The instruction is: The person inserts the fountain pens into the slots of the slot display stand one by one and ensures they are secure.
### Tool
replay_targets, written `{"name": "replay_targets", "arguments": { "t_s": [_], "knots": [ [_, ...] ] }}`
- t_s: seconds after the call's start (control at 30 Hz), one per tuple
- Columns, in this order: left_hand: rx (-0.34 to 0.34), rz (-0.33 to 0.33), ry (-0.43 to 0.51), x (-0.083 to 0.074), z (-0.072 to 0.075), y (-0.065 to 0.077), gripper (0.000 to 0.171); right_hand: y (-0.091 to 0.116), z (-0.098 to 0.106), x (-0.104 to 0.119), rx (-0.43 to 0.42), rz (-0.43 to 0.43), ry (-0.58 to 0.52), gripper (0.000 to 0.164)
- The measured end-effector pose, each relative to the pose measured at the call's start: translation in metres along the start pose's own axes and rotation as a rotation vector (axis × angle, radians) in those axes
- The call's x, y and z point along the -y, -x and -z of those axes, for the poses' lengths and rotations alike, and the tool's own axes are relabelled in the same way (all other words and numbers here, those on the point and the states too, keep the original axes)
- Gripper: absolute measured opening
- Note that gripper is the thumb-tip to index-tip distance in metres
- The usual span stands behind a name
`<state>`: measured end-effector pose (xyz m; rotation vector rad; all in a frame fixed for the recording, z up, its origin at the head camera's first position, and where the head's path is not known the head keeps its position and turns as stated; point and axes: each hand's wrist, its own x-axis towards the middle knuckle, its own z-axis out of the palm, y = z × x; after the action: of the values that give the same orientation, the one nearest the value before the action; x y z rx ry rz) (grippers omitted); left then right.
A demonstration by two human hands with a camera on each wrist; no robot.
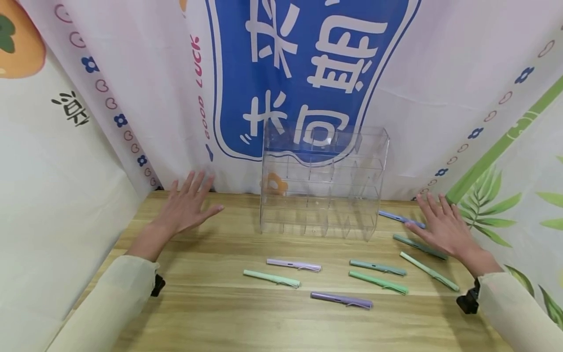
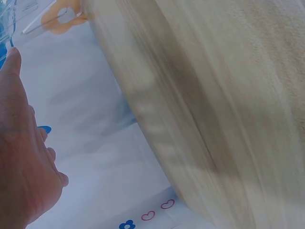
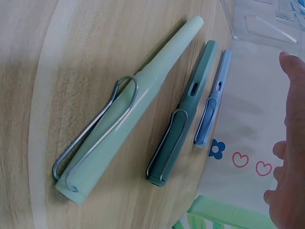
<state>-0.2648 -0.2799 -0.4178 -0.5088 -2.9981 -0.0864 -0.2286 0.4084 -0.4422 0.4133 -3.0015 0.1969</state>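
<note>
My left hand [image 1: 186, 205] is spread with straight fingers near the table's back left edge, holding nothing. On the far right my right hand [image 1: 444, 227] is spread too, above a blue pen [image 1: 398, 218] and a dark teal pen [image 1: 418, 245]; the right wrist view shows it apart from them. A pale green pen [image 3: 114, 119] lies closest to that wrist camera. Between the hands stands a clear acrylic organizer [image 1: 321, 190] with several compartments. In front of it lie a lilac pen [image 1: 292, 265], a mint pen [image 1: 270, 278], a purple pen [image 1: 340, 299], a teal pen [image 1: 378, 267] and a bright green pen [image 1: 378, 282].
The wooden table [image 1: 211, 313] ends at a printed cloth [image 1: 167, 98] hanging right behind the organizer. More cloth [image 1: 57, 195] closes off the left side, and a bamboo-patterned cloth [image 1: 536, 156] the right.
</note>
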Motion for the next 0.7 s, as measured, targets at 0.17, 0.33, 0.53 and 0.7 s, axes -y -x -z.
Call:
{"name": "replay_targets", "arguments": {
  "t_s": [0.17, 0.33, 0.53, 0.7],
  "knots": [
    [-0.016, -0.015, -0.010, -0.004, 0.001, -0.003, 0.100, 0.002, 0.000, 0.002, -0.021, 0.023, 0.003, 0.095],
    [-0.042, -0.032, -0.007, -0.009, 0.004, -0.006, 0.100, 0.005, 0.001, 0.004, -0.040, 0.040, 0.007, 0.095],
    [-0.059, -0.056, 0.001, -0.017, 0.011, -0.011, 0.100, 0.008, 0.004, 0.009, -0.062, 0.055, 0.006, 0.096],
    [-0.076, -0.077, 0.001, -0.024, 0.015, -0.016, 0.101, 0.010, 0.005, 0.012, -0.082, 0.081, -0.001, 0.095]
  ]
}}
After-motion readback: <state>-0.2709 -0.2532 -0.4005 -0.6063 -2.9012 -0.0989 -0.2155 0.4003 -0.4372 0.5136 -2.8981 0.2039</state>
